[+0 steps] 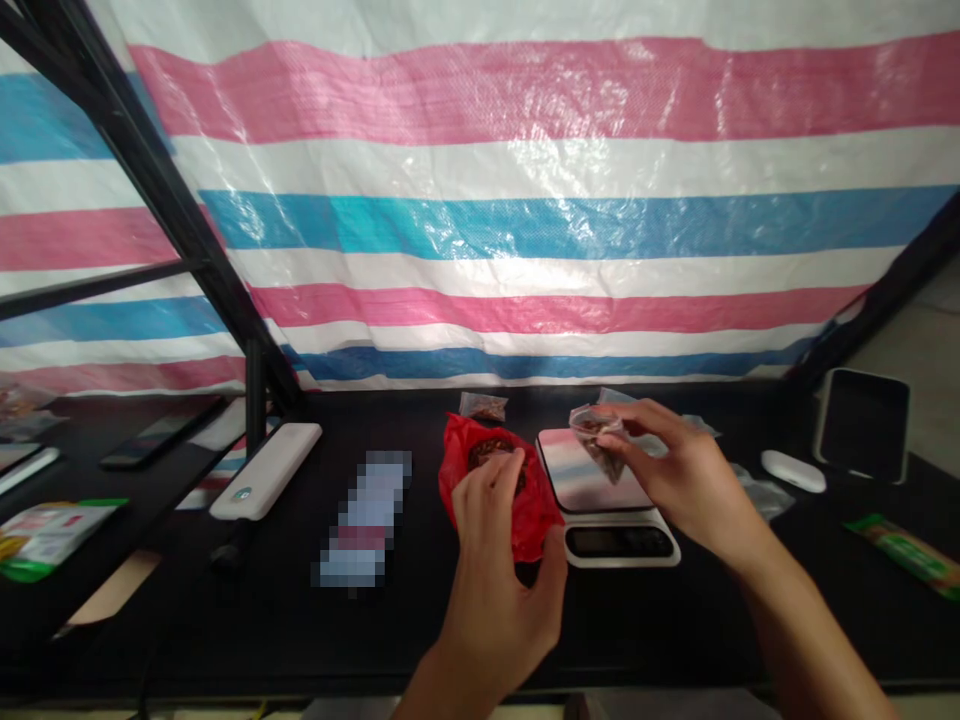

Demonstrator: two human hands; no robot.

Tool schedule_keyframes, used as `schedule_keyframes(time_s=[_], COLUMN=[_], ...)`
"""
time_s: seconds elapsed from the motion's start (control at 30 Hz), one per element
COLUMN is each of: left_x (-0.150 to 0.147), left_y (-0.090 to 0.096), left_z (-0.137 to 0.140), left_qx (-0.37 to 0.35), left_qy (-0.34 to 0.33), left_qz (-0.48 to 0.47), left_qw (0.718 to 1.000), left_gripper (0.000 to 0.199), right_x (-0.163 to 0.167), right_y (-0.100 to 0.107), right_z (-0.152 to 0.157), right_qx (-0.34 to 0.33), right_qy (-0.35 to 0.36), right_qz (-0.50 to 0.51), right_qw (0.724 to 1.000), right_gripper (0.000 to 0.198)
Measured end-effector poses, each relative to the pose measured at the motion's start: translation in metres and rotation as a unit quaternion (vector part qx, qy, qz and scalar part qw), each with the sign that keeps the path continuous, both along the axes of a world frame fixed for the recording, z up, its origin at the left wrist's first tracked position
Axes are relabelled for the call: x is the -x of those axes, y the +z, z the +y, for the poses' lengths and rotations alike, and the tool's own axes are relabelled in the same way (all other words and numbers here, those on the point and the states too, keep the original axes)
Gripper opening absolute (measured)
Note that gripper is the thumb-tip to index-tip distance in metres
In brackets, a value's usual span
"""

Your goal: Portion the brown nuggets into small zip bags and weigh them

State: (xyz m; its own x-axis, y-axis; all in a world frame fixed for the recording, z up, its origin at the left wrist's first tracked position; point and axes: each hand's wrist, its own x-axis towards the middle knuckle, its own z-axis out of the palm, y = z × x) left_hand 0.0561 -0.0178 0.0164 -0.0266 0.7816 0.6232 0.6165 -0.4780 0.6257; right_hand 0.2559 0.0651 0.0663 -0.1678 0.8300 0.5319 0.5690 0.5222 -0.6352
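Note:
Pinched in my right hand (686,475) is a small clear plastic bag (604,450) with brown bits inside, its mouth facing up. It hangs over the mirror-like plate of a white digital scale (667,555). My left hand (499,585) is in front of an open red plastic bag (459,450), thumb and fingers apart and nothing visible between them. Dark brown granular contents (491,447) show inside the red bag, partly covered by my fingers. Whether those fingertips touch the bag, I cannot tell.
A filled small bag (484,407) lies behind the red one. Left are a pixelated phone-like shape (367,520) and a white power bank (266,470). Right are clear bags (765,495), a white case (793,471), a dark-screened device (862,425) and a green packet (907,555).

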Motion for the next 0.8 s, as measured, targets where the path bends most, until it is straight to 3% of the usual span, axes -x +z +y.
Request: schedule_keyframes(time_s=[0.1, 0.2, 0.33, 0.43, 0.6, 0.8], left_x=[-0.004, -0.006, -0.004, -0.002, 0.003, 0.007], left_y=[0.000, 0.000, -0.007, -0.019, -0.032, -0.028], left_z=[0.000, 0.002, 0.008, 0.011, 0.012, 0.014], left_qx=[-0.001, 0.012, 0.079, 0.106, 0.105, 0.112], left_qy=[-0.001, -0.029, -0.096, -0.080, -0.028, 0.039], left_qz=[0.021, 0.059, 0.186, 0.253, 0.263, 0.241], left_qw=[1.000, 0.998, 0.975, 0.958, 0.959, 0.963], left_gripper=[0.058, 0.047, 0.039, 0.043, 0.046, 0.032], right_x=[-0.008, -0.006, -0.011, -0.020, -0.026, -0.027], right_y=[-0.012, -0.026, -0.030, -0.029, -0.034, -0.040], right_z=[0.005, 0.008, 0.013, 0.018, 0.022, 0.024], right_qx=[-0.022, -0.013, -0.036, -0.065, -0.083, -0.080], right_qy=[-0.041, -0.034, -0.021, -0.046, -0.067, -0.068], right_qz=[-0.180, -0.255, -0.172, -0.096, -0.053, -0.037], right_qw=[0.983, 0.966, 0.984, 0.992, 0.993, 0.994], right_gripper=[0.025, 0.029, 0.028, 0.025, 0.024, 0.023])
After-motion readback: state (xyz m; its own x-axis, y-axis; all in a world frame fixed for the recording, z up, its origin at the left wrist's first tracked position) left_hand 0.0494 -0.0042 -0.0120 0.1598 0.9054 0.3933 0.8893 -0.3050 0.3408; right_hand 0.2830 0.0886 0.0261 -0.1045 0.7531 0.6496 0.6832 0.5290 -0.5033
